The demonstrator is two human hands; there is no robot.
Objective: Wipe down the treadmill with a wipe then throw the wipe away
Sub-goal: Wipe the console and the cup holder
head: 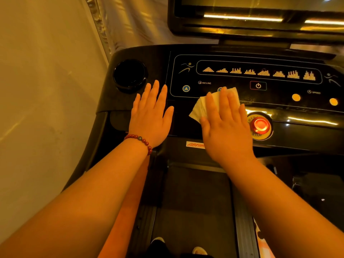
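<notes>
The black treadmill console [279, 107] fills the upper middle, with lit program icons, an incline arrow and a power button. A white wipe [200, 107] lies flat on the console's lower left control area. My right hand [225, 125] presses on it with straight fingers and covers most of it. My left hand [151, 114], with a red bead bracelet at the wrist, rests flat and spread on the console's left part, just below the round cup holder [129, 75]. It holds nothing.
A red emergency stop button [260, 125] sits just right of my right hand. A dark screen [260, 15] stands above the console. A wall [46, 90] runs along the left. The belt [195, 202] and my shoes are below.
</notes>
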